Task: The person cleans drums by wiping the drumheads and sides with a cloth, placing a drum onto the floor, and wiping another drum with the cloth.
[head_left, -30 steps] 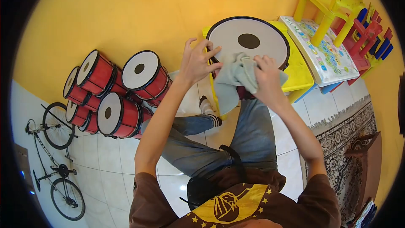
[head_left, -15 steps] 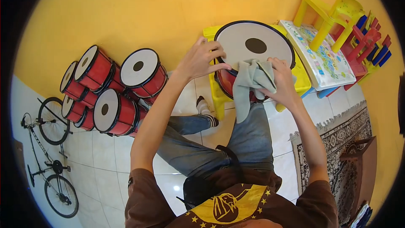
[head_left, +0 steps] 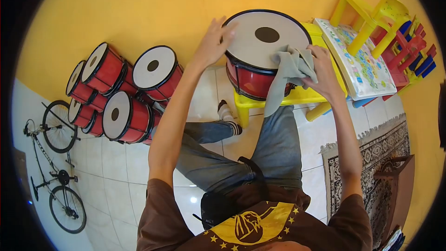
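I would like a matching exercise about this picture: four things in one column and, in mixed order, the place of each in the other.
Things:
1. pale cloth
2. bicycle
3. fringed rug
4. yellow plastic table

Places:
A. at the far left of the view, beyond the stacked red drums
B. directly under the drum in front of the person
C. held by the fingers of the right hand
D. flat on the tiled floor, at the right of the view

Right pairs: 1-C, 2-A, 3-D, 4-B.
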`<action>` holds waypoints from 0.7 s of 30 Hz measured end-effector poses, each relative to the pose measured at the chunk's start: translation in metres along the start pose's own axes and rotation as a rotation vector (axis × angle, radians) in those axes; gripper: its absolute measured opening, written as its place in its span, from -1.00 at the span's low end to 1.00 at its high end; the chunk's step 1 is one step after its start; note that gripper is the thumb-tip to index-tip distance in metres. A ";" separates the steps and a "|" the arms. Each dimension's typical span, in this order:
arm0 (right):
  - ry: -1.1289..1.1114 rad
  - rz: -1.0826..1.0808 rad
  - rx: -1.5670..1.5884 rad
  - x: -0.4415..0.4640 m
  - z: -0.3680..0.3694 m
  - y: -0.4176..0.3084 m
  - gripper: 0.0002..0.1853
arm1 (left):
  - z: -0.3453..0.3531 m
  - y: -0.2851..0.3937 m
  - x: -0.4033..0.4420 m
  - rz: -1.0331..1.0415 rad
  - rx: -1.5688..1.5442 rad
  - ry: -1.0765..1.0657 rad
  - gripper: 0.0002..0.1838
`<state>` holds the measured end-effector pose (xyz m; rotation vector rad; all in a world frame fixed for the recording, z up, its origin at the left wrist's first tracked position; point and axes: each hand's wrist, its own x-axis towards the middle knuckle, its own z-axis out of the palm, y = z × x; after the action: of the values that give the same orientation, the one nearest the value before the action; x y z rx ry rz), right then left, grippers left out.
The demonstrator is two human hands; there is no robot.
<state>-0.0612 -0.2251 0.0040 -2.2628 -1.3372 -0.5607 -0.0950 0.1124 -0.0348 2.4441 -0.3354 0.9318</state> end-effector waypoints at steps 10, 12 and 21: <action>0.168 0.050 -0.089 0.036 0.072 -0.090 -0.70 | -0.001 0.020 -0.005 -0.162 -0.192 -0.120 -0.43; 0.197 0.031 -0.094 0.032 0.068 -0.089 -0.66 | -0.005 0.024 -0.003 -0.177 -0.132 -0.148 -0.44; 0.139 0.006 -0.117 -0.030 0.003 -0.013 -0.55 | 0.010 0.041 -0.013 -0.182 -0.056 0.025 -0.45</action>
<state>-0.0859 -0.2391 -0.0124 -2.2723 -1.2587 -0.7971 -0.1147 0.0727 -0.0349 2.3642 -0.1259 0.8621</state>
